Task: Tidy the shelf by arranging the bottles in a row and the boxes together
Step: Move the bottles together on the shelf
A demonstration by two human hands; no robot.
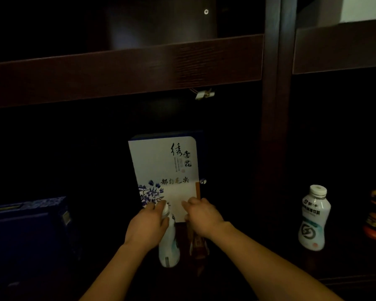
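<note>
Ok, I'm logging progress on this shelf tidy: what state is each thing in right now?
left hand: grips the top of the white bottle.
white bottle: roughly upright, held.
right hand: grips the top of the brown bottle.
brown bottle: held; too dark for more.
flowered box: upright behind both hands.
dark blue box: standing at left, untouched.
second white bottle: upright, capped, right compartment.

Brown bottle (197,246) mostly behind right hand (204,216)
</note>
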